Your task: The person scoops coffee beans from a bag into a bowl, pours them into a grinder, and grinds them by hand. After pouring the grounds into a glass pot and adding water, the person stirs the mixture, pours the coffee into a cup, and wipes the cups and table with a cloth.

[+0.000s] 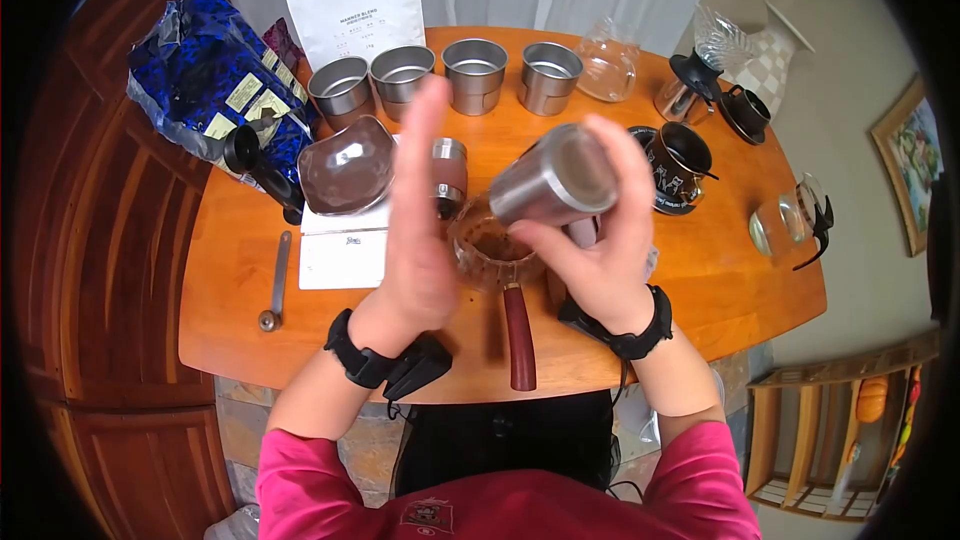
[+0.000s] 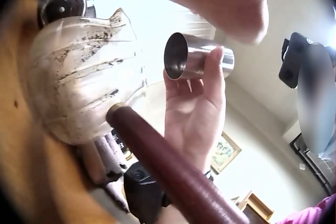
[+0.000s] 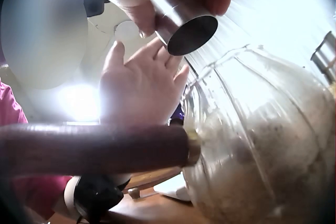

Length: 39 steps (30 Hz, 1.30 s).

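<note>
My right hand (image 1: 612,260) grips a brushed steel cup (image 1: 548,180), tilted with its mouth down toward a ribbed glass pot (image 1: 468,258). In the right wrist view the cup's dark mouth (image 3: 193,35) hangs close by the pot's rim. Dark grounds cling to the pot's inner wall (image 2: 79,56), and its reddish wooden handle (image 1: 520,340) points toward me. My left hand (image 1: 415,240) is raised beside the cup, fingers straight, palm facing it, holding nothing. In the right wrist view its palm (image 3: 139,90) shows bare.
Several steel cups (image 1: 475,80) line the back. At left are a blue bag (image 1: 200,70), a brown glossy dish (image 1: 347,165), a white flat device (image 1: 340,262) and a metal crank (image 1: 278,285). A banded steel cylinder (image 1: 450,172) stands behind the pot; glass jug (image 1: 785,220) right.
</note>
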Motion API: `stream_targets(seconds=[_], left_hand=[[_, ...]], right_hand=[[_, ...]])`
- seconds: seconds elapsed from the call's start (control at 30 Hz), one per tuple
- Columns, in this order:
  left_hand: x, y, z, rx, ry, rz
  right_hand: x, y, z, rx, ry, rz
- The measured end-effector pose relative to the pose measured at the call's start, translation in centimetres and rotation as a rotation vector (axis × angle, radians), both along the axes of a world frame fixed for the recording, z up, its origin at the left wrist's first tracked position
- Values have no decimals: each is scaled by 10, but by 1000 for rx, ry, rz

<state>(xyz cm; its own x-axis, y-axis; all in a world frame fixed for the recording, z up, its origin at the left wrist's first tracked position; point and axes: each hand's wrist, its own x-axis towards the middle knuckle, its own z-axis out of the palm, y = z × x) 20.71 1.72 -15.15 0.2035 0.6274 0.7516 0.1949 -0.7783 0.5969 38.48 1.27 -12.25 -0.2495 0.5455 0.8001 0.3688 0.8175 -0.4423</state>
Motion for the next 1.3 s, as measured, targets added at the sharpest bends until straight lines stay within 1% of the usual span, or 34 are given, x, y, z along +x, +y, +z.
stream_targets(seconds=[0.03, 0.1, 0.13, 0.23, 0.27, 0.37, 0.4, 0.47, 0.5, 0.53, 0.63, 0.67, 0.77, 0.8, 0.83, 0.9, 0.93, 0.97, 1.03, 1.07, 1.1, 1.13, 1.17, 1.2, 1.23, 1.3], left_hand=[[-5, 0, -1, -38, -34, -10], [7, -11, 14, -208, 132, -96], [25, -15, 6, -137, -1, -66], [10, -8, 10, -129, 8, -47], [7, -7, 11, -143, 15, -36], [9, -17, 21, -284, 72, 5], [24, -12, 8, 10, 1, -26], [17, -13, 15, 5, -90, 43], [16, -14, 16, 1, -89, 46], [14, -14, 17, -3, -87, 49], [19, -16, 11, -32, 71, -61], [9, -15, 11, -12, 256, 38], [3, -12, 17, 13, 52, 55], [2, -4, 10, 108, -14, 48], [1, 5, 3, 206, -73, 44], [-4, -5, 8, 129, -90, 64], [0, -7, 7, 81, -188, 43], [-1, -6, 5, 90, -168, 56], [-5, -4, 3, 109, -129, 84], [-4, -4, 3, 111, -109, 95], [-3, -6, 3, 112, -88, 105], [-2, -7, 4, 112, -68, 114], [-2, -8, 5, 119, -45, 125], [-2, -9, 6, 126, -22, 134], [-2, -9, 7, 132, 1, 144], [-1, -10, 7, 133, -23, 161]], right_hand=[[-2, 0, 1, -12, 9, 11], [-8, -2, 5, -36, 29, 30], [-11, -5, 3, -110, 8, 33], [-6, 4, -7, -172, 89, 38], [-6, 4, -5, -146, 108, 12], [-11, 3, -3, -7, -25, 77], [-12, -4, -2, -154, -33, 86], [-8, -3, -1, -90, -22, 20], [-7, -1, 1, -55, -17, -9], [-9, -3, 2, -1, 64, -55], [-14, -7, 6, -81, -17, -16], [-12, -3, 2, -95, -8, -1], [-9, 0, 1, -171, 119, -5], [-6, 0, 6, -144, 110, -55], [-3, 0, 4, -311, 207, 1], [-1, -2, 12, -617, 548, 292], [4, -2, 16, -723, 635, 384], [8, 2, 14, -757, 748, 482], [24, 12, 8, -957, 956, 773], [24, 16, 3, -998, 1052, 840], [25, 15, 4, -1016, 1073, 805], [27, 16, 3, -1073, 1144, 886], [29, 16, 2, -1106, 1166, 961], [31, 17, 1, -1142, 1187, 1035], [33, 19, 0, -1154, 1156, 1101], [32, 18, 2, -1173, 1133, 1101]])
